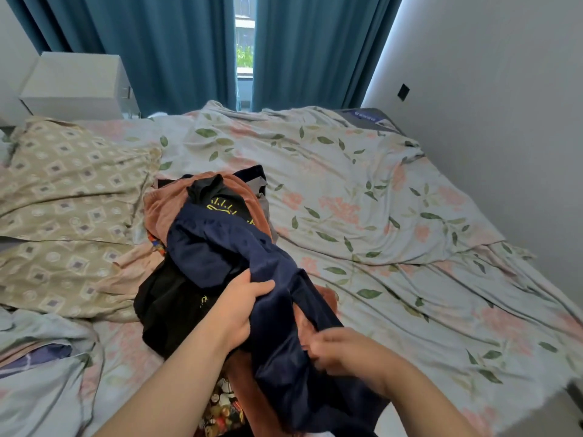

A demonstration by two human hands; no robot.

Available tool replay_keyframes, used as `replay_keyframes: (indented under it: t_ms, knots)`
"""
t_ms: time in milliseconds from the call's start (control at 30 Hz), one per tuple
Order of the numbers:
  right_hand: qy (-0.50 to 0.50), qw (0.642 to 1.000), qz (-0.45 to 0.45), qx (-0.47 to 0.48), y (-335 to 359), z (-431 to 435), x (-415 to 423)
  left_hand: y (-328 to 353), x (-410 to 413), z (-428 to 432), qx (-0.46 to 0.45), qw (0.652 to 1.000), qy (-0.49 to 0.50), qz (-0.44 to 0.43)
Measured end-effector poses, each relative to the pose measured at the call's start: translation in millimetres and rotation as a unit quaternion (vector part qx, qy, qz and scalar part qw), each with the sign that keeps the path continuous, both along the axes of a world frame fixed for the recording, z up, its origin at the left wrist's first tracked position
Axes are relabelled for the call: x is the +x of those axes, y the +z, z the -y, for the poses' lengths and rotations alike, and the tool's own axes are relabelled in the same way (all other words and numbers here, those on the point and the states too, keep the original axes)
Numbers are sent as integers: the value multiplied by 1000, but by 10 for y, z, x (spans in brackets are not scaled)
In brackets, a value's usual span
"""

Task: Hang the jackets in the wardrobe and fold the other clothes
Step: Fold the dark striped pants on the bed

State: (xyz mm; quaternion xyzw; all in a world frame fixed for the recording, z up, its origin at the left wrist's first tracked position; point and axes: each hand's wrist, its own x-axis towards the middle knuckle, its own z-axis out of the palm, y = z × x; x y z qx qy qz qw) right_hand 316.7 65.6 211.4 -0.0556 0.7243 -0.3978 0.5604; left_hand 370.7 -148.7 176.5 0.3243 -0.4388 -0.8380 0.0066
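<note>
- Your left hand (pixel 241 307) & right hand (pixel 340 351) both grip the navy garment (pixel 220 247), lower ctr.
- Floral bedsheet (pixel 378 184) fills mid frame; pillow (pixel 69 190) at left.
- Teal curtains (pixel 176 42) up top, white nightstand (pixel 75 83) upper left.

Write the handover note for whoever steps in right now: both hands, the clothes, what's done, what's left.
Left hand grips the shiny navy blue garment near its middle.
Right hand pinches the same garment lower down.
The rest of the pile, with a rust-brown garment and a black top with yellow print, lies unsorted on the floral-sheeted bed.
Done: nothing folded or hung in view.
Left: sort the navy piece, then the whole pile.
</note>
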Motion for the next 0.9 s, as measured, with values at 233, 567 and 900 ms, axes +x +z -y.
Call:
replay_keyframes:
  t_ms: [233,567,900]
  knots:
    - [-244,963,89,-66,-255,1250,-304,199,492,-95,-141,973,-182,-7]
    - [-201,944,177,-194,-107,785,82,-376,840,46,265,956,105,67]
    - [59,998,-4,16,412,-67,184,268,374,-36,250,966,5,56]
